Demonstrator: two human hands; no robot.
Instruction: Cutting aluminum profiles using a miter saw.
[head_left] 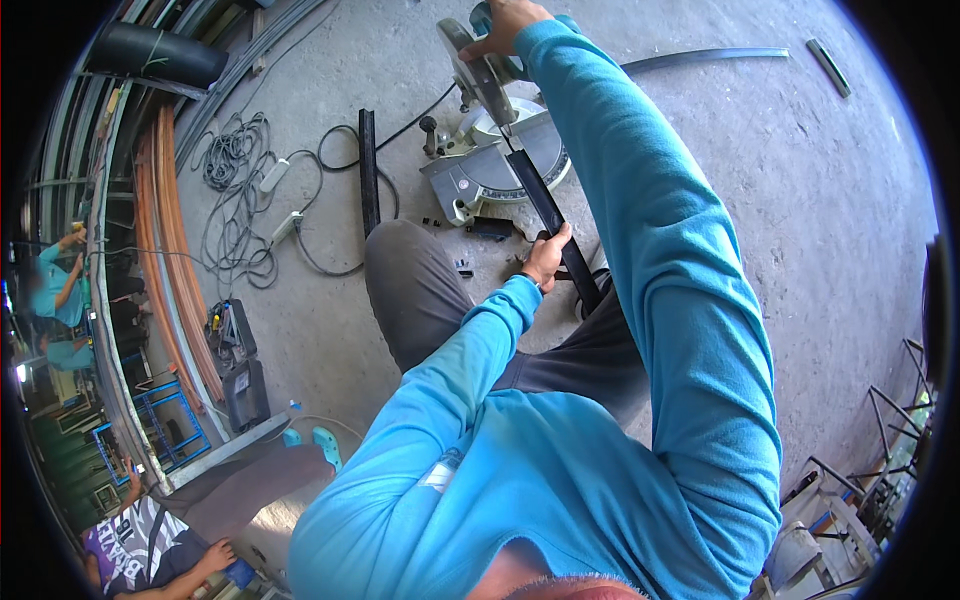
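My left hand is closed around a long black metal channel that slants up and away from between my legs. The channel's far end reaches the base of a miter saw on the floor, close under its blade guard. At the top edge of the view, my right hand grips the saw's handle, partly cut off by the frame. Small dark offcuts and a short black piece lie on the floor near the saw.
Another black channel lies left of the saw. Tangled grey cable and power strips spread further left, beside reddish metal lengths. A metal strip and a short bar lie at far right. Another person sits at lower left.
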